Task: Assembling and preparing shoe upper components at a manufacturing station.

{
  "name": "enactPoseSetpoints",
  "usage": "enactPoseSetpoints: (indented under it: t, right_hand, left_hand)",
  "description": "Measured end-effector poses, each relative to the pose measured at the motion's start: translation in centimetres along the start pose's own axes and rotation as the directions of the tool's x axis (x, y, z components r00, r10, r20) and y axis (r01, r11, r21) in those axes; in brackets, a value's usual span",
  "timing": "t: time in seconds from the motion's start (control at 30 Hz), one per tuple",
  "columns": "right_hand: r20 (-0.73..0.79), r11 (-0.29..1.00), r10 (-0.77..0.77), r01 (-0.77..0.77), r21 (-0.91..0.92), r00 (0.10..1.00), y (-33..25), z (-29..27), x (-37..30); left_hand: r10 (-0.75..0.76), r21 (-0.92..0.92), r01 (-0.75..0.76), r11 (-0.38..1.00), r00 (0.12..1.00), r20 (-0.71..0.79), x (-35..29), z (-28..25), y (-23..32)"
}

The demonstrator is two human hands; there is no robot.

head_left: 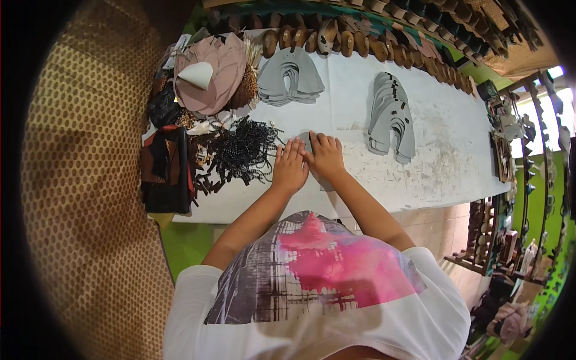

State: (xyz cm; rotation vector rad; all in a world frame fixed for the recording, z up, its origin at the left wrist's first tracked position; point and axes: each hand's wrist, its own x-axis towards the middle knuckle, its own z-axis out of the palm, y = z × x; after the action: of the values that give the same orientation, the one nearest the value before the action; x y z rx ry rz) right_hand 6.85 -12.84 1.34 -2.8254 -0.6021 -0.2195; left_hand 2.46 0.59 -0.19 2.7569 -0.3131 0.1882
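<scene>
White table (348, 81): 2 hands (290, 171) (327, 159) touch grey material (306, 140) near 2 stacks (276, 78) (380, 114).

The table (351, 90) is white; on it are grey pieces (279, 77), black strings (246, 147) and dusty-pink sheets (227, 66); left of it, gold, brown-dotted cloth (90, 150).

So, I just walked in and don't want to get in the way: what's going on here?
A person has both hands down at the front of a white-covered table, the left hand and right hand side by side over a grey piece. Beyond them sit two fanned stacks of grey curved pieces, one left and one right, neither being touched. A heap of black strands lies left of the hands.
</scene>
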Motion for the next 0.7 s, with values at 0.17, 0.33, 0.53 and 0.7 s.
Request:
enactPoseSetpoints:
  t: [0.17, 0.33, 0.53, 0.7]
  right_hand:
    - [0.009, 0.984, 0.055, -0.056, 0.167, 0.998, -0.7, -1.2, -1.5]
    - [-0.075, 0.957, 0.037, -0.013, 0.289, 0.997, 0.6, -0.3, -1.8]
    - [-0.061, 0.986, 0.023, -0.013, 0.165, 0.998, 0.0, -0.2, -2.1]
    - [-0.100, 0.972, 0.080, -0.055, 0.229, 0.992, -0.1, -0.2, -2.2]
  left_hand:
    - [-0.011, -0.035, 0.011, 0.999, 1.000, 0.013, 0.0, -0.2, 0.0]
    - [0.016, -0.040, -0.017, 0.999, 1.000, -0.017, 0.1, -0.2, 0.3]
    - [0.014, -0.043, -0.014, 0.999, 1.000, -0.012, 0.2, -0.3, 0.0]
    - [0.008, -0.099, -0.010, 0.995, 1.000, -0.021, 0.2, -0.3, 0.1]
